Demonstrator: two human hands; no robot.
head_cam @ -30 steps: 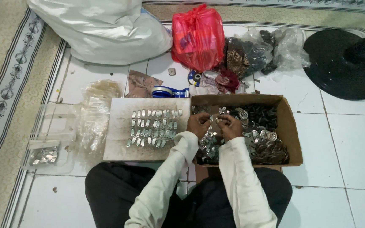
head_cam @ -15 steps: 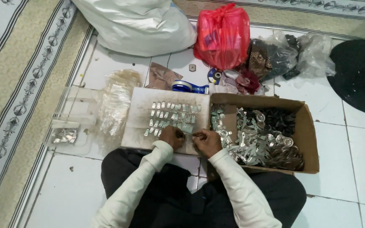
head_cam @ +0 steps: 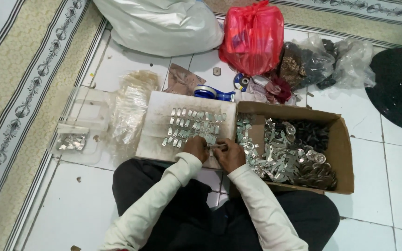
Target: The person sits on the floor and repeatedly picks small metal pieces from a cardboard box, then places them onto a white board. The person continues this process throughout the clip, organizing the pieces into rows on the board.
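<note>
Seated cross-legged on white floor tiles (head_cam: 70, 204), a person works with both hands meeting at the near edge of a flat white board (head_cam: 157, 128). The left hand (head_cam: 196, 148) and right hand (head_cam: 229, 155) pinch a thin silver metal strip (head_cam: 217, 146) between them, fingers pressed together. The piece would best go down level beside the rows of small silver metal clips (head_cam: 191, 126), without brushing them. To the right, touching the board, an open brown cardboard box (head_cam: 343, 153) hems that hand in. Clear plastic bags (head_cam: 129, 111) crowd the left. Beyond lie a red plastic bag (head_cam: 252, 39) and a large white sack (head_cam: 164, 23).
</note>
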